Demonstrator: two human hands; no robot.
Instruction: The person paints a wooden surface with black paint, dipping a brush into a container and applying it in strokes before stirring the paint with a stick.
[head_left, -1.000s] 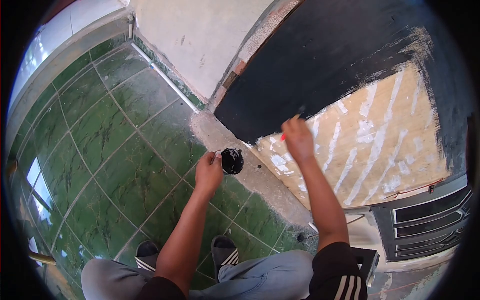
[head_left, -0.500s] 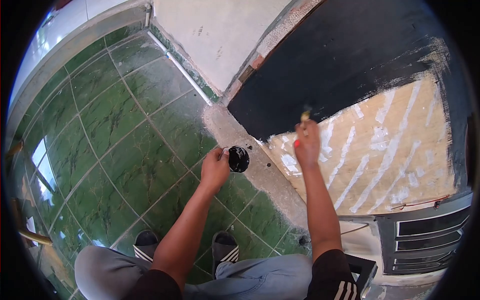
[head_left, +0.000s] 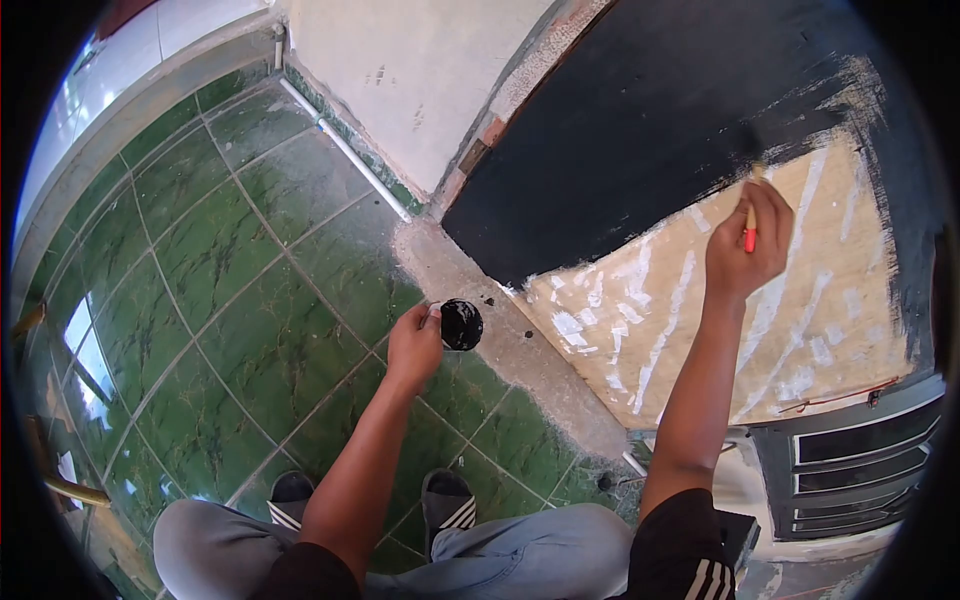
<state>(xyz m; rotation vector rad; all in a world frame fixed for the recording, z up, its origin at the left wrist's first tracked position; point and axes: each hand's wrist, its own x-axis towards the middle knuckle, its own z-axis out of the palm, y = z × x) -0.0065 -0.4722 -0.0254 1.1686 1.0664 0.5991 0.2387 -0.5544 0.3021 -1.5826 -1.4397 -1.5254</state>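
My right hand grips a red-handled paintbrush, its bristles against the edge of the black paint on a wooden door panel. The upper part of the panel is black; the lower part is bare wood with white filler streaks. My left hand holds a small round can of black paint over the concrete threshold, fingers at its rim.
Green marble-pattern floor tiles cover the left side, with a white pipe along the wall base. A concrete sill runs under the panel. A black louvred metal grille sits at lower right. My sandalled feet are below.
My right hand has swept the brush to the right along the paint edge, from the panel's lower left to its upper right. The left hand and can have stayed in place.
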